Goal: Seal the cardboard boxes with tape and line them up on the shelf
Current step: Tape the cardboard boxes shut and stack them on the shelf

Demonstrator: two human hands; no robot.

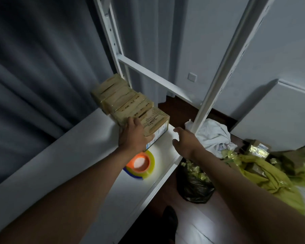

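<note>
A person's left hand [133, 133] is resting on the nearest cardboard box [152, 123] at the end of a row of taped boxes [118, 97] lined up on a white shelf [88, 147], its fingers [149, 138] wrapping over the box's near edge and gripping it. The right hand [185, 140] is hovering just beside that box, its fingers [177, 129] spread loose and holding nothing. Just below the left wrist, a roll of tape [141, 163] with an orange core is lying flat on the shelf. Past the right fingers, beyond the shelf's white upright post [217, 81], a white cloth [213, 132], a black bag [194, 184] and yellow-green wrapping [264, 171] are lying on the dark floor [188, 110].
</note>
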